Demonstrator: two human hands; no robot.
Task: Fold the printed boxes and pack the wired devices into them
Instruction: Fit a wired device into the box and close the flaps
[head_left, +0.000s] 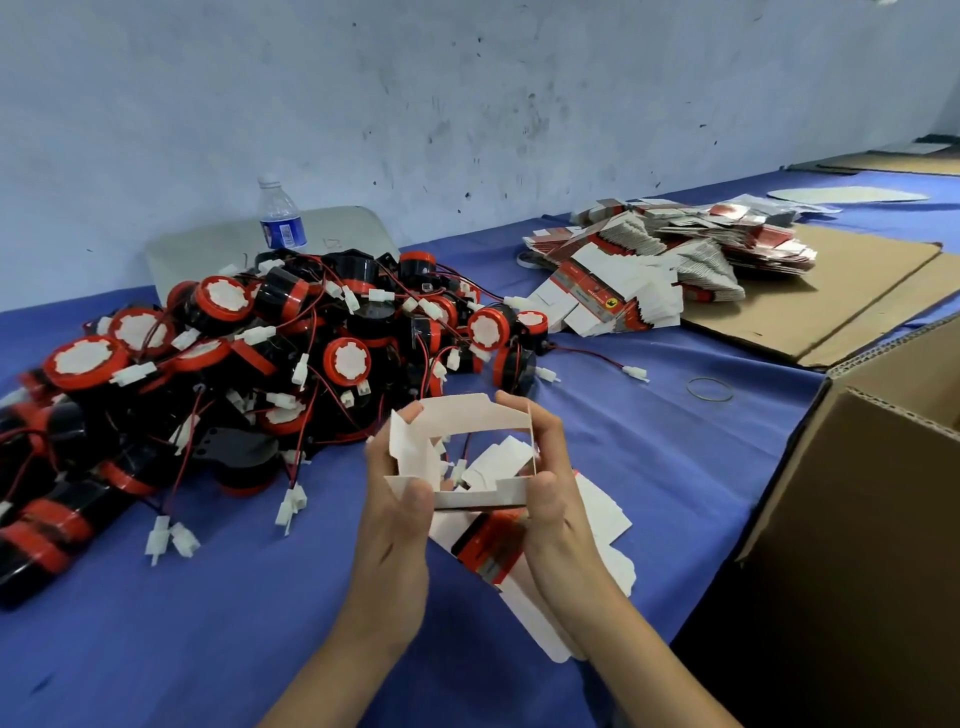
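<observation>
Left hand: our left hand (397, 525) grips the near left corner of the printed box (470, 457), thumb pressed on its front wall, fingers (410, 413) curled round the left flap.
Right hand: our right hand (545, 499) holds the box's right side, thumb on the near right corner, fingers curled over the far top edge.
Printed box: we hold it between both sets of fingers, open end facing us, white inside showing, red print on the panel hanging below our thumbs; it is raised above the blue surface (218, 623).
Wired devices: the pile of red and black devices (249, 364) lies on the surface just beyond and to the left of our left fingers, its red wires and white plugs trailing towards them.
Flat boxes: a heap of unfolded boxes (660, 260) sits well beyond our right fingers, partly on a cardboard sheet (831, 291).
Carton: a brown carton (872, 493) stands to the right of our right fingers.
Bottle: a water bottle (280, 215) stands behind the device pile.
Rubber band: it (709, 388) lies on the surface beyond and right of our right fingers.
</observation>
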